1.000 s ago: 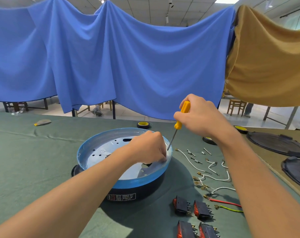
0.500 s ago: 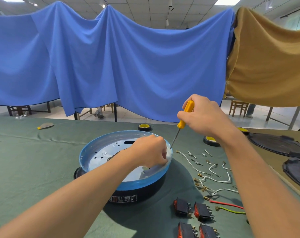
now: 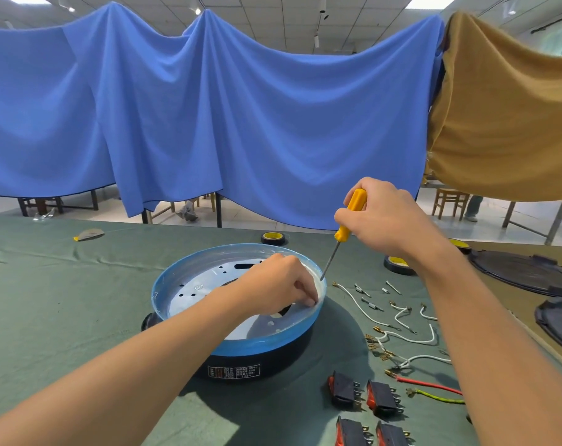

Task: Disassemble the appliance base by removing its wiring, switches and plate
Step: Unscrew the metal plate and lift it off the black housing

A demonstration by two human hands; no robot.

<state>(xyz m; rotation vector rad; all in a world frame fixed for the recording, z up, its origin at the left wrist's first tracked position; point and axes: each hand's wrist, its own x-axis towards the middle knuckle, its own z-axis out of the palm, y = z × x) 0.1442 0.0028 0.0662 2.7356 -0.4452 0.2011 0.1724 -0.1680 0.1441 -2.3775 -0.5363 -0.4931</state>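
The round appliance base (image 3: 241, 346), black with a blue rim, sits on the green cloth. Inside lies a white metal plate (image 3: 202, 291) with holes. My left hand (image 3: 279, 284) reaches into the base at its right inner edge, fingertips pinched down on the plate; what they pinch is hidden. My right hand (image 3: 382, 217) grips a yellow-handled screwdriver (image 3: 345, 228), its tip just above the base's right rim. Loose white wires (image 3: 401, 317), a red wire (image 3: 430, 385), a green-yellow wire (image 3: 440, 398) and several black-red rocker switches (image 3: 363, 397) lie to the right.
Two tape rolls (image 3: 273, 238) (image 3: 398, 264) lie behind the base. Small screws (image 3: 368, 292) are scattered near the wires. Dark round covers (image 3: 524, 275) rest on a brown board at the right. Blue and tan cloths hang behind the table.
The view has tilted slightly. My left hand's fingers have pressed lower at the plate's right edge; my right hand holds the screwdriver in nearly the same place.
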